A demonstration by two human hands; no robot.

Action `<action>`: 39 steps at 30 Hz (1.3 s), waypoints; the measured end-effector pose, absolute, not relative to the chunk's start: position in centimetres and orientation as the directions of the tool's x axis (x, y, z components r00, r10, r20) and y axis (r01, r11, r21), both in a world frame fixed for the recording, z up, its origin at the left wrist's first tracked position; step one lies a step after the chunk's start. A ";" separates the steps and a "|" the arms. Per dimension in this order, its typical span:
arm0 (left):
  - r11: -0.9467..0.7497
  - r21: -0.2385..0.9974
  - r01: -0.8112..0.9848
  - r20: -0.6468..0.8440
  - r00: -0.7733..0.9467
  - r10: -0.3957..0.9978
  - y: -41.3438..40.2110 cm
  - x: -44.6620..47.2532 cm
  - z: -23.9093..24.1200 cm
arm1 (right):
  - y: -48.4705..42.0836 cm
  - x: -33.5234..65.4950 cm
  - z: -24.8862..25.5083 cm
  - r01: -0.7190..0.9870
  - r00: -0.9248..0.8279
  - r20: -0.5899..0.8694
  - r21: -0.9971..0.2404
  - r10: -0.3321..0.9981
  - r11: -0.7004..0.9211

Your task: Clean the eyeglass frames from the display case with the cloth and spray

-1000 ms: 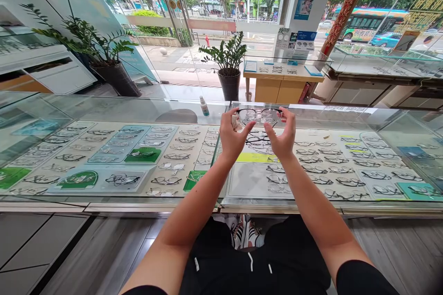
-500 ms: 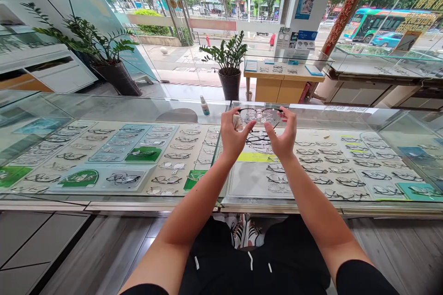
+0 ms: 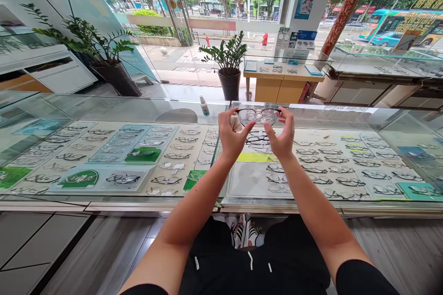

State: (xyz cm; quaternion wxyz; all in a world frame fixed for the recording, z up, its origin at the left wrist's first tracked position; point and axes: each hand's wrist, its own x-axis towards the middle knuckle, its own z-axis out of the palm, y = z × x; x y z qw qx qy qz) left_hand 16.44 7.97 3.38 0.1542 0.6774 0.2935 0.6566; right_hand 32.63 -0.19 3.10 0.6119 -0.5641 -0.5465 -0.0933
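A pair of eyeglasses (image 3: 259, 111) with a dark upper rim is held up above the glass counter, between my two hands. My left hand (image 3: 232, 136) pinches its left side with thumb and fingers. On the opposite side my right hand (image 3: 282, 134) grips the other end in the same way. Behind my left fingers lies a crumpled pale cloth (image 3: 236, 123), partly hidden. Through the glass below, more spectacle frames (image 3: 258, 139) show between my wrists.
The glass display counter (image 3: 194, 203) runs across in front of me, with rows of spectacle frames inside. A small spray bottle (image 3: 204, 106) stands on its top, left of my hands. Beyond are a potted plant (image 3: 230, 84) and a wooden display table (image 3: 277, 90).
Both hands have shifted very slightly left with the eyeglasses. Outside the window, the bus has moved to the right.
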 end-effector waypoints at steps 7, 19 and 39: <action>-0.811 0.552 0.191 0.833 -0.084 0.547 7.8 16.5 3.7 | 0.2 32.6 2.7 0.631 0.401 0.725 -0.662 0.559 0.405; -0.840 0.504 0.201 0.864 -0.133 0.486 8.2 16.6 3.1 | 0.7 32.6 2.1 0.633 0.418 0.743 -0.651 0.523 0.419; -0.868 0.455 0.198 0.890 -0.139 0.434 8.1 16.7 3.3 | 0.6 32.3 2.1 0.598 0.444 0.709 -0.690 0.548 0.409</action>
